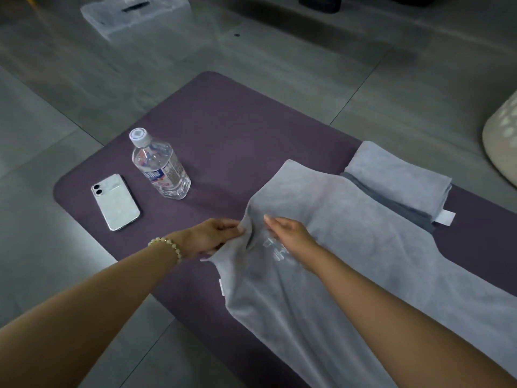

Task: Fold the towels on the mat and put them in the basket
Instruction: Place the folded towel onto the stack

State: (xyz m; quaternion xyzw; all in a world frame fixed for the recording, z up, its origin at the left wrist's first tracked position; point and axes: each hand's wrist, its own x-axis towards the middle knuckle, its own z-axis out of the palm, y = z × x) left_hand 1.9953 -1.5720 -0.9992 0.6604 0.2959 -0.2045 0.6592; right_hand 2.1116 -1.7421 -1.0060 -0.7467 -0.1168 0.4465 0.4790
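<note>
step: folding the grey towel (349, 247), spread on the purple mat (223, 121) | left hand (212, 236) pinches its left edge | right hand (289, 233) rests on it, fingers straight | tip: pull the edge taut, match corners, smooth the crease before folding again

Before us a mat (223, 130) on the floor (70, 88), phone (115, 202) at its left end, bottle (159, 166) just right of the phone, towel (349, 247) spread at our right, folded towels (397, 180) behind it, box (134, 15) on the floor far behind.
</note>
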